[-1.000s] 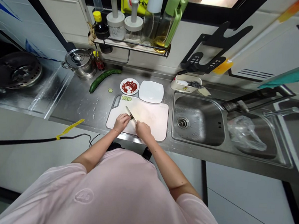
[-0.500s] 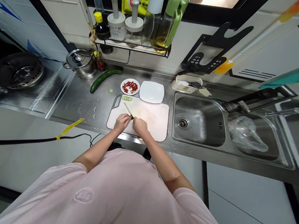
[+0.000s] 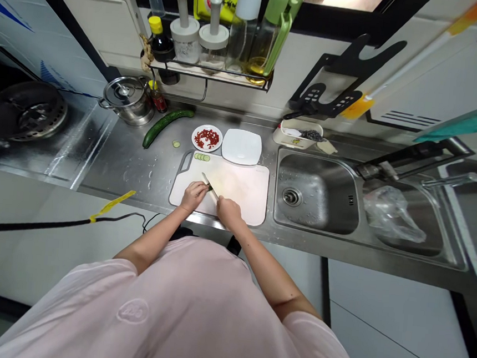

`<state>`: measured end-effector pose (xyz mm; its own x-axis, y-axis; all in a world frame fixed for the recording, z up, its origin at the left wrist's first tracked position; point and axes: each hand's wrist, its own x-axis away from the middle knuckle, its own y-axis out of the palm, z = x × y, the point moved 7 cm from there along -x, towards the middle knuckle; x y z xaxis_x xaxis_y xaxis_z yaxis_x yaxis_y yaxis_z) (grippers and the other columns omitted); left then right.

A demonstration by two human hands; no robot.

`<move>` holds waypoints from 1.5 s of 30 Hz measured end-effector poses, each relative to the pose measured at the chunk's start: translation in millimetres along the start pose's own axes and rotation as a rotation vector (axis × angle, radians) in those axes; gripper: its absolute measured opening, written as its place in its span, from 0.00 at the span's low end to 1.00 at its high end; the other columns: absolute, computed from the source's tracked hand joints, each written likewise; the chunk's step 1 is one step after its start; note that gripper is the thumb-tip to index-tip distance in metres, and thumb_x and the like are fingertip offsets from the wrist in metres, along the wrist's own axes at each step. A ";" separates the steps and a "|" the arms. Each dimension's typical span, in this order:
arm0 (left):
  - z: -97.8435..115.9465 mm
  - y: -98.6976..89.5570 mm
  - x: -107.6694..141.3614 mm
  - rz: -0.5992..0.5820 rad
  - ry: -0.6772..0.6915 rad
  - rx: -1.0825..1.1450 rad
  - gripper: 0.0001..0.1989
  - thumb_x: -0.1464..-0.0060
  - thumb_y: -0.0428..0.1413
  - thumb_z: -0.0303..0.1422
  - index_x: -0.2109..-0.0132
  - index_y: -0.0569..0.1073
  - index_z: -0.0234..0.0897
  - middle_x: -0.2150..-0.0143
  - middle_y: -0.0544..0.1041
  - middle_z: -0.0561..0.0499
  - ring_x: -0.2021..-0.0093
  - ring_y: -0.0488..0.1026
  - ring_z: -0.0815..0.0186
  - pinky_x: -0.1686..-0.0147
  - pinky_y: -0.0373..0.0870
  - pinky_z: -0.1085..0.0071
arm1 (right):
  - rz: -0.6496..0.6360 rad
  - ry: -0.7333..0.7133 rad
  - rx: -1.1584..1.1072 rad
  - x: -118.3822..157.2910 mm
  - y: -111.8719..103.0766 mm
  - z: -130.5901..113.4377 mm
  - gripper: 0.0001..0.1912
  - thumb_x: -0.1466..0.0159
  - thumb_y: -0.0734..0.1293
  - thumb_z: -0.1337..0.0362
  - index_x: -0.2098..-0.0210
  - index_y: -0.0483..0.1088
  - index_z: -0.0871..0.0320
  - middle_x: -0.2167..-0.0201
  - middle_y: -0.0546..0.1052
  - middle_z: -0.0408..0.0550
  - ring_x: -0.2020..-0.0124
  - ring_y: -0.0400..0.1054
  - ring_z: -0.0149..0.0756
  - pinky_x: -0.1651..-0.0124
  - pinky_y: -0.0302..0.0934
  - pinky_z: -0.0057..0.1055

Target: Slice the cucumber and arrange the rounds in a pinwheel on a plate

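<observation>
My right hand [image 3: 229, 211] is closed around the handle of a kitchen knife [image 3: 207, 179], whose blade points up and left over the white cutting board [image 3: 248, 188]. Beside the blade, my left hand [image 3: 194, 194] pinches a small dark green piece of cucumber [image 3: 210, 187]; the fingers partly hide it. Several thin cucumber slices [image 3: 202, 157] overlap in a row at the board's upper left. A whole cucumber [image 3: 165, 128] rests on the counter, with another cut slice [image 3: 176, 144] near it.
Behind the board stand a plate of chopped red bits [image 3: 196, 132] and a white square plate [image 3: 242, 146]. The sink [image 3: 320, 194] lies to the right; a lidded pot [image 3: 132, 103] and a wok [image 3: 22, 113] are at left. A spice rack [image 3: 214, 75] hangs above.
My right hand has drawn the knife right and back towards my body, away from my left hand. My left hand has barely moved and still pinches the green piece.
</observation>
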<state>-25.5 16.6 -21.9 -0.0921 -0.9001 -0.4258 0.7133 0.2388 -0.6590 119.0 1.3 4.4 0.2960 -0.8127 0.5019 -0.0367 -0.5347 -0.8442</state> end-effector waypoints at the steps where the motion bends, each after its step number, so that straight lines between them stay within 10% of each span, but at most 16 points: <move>1: 0.1 0.1 0.1 0.001 0.002 -0.001 0.10 0.41 0.50 0.34 0.59 0.75 0.40 0.61 0.75 0.47 0.58 0.70 0.65 0.56 0.69 0.65 | 0.002 -0.003 -0.003 -2.9 -1.1 -1.9 0.14 0.32 0.51 0.65 0.54 0.64 0.60 0.60 0.75 0.56 0.59 0.70 0.40 0.60 0.59 0.31; 45: -1.9 0.5 0.4 0.007 0.017 0.007 0.08 0.42 0.51 0.32 0.59 0.74 0.38 0.61 0.75 0.48 0.59 0.70 0.66 0.56 0.68 0.66 | 0.065 -0.016 -0.030 -25.9 -1.9 -15.3 0.14 0.34 0.52 0.70 0.55 0.65 0.60 0.61 0.75 0.55 0.58 0.71 0.38 0.58 0.60 0.30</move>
<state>-26.5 17.1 -23.6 -0.0986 -0.8923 -0.4406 0.7191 0.2421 -0.6513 96.7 19.8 -4.1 0.3071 -0.8422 0.4432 -0.0845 -0.4880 -0.8688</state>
